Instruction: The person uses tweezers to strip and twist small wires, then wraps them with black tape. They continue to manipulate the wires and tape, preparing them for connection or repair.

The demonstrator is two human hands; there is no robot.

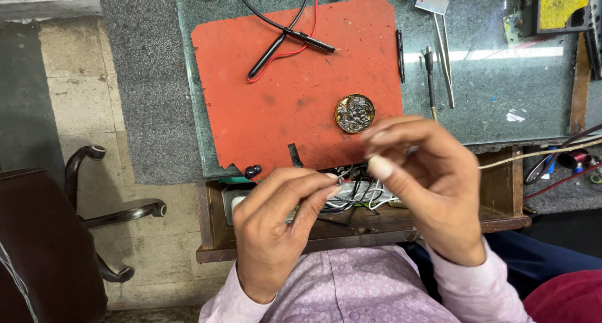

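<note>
Open wooden drawer [501, 191] below the bench edge, holding a tangle of black and white wires [359, 194]. Small round brass tin [355, 114] on the orange-red rubber mat [282, 91], filled with grey solder dross. Left hand [276, 232] and right hand [426, 179], fingertips pinched narrow on thin wire ends, too fine to make out, held above the drawer.

Just beyond the hands, a round tin of solder dross [355, 113] sits on an orange mat [276, 104], with black and red probe leads [285, 38] farther out. Tweezers [444, 60] lie on the tabletop [501, 85] past the right hand, and a black chair [56, 235] stands left of the left hand.
</note>
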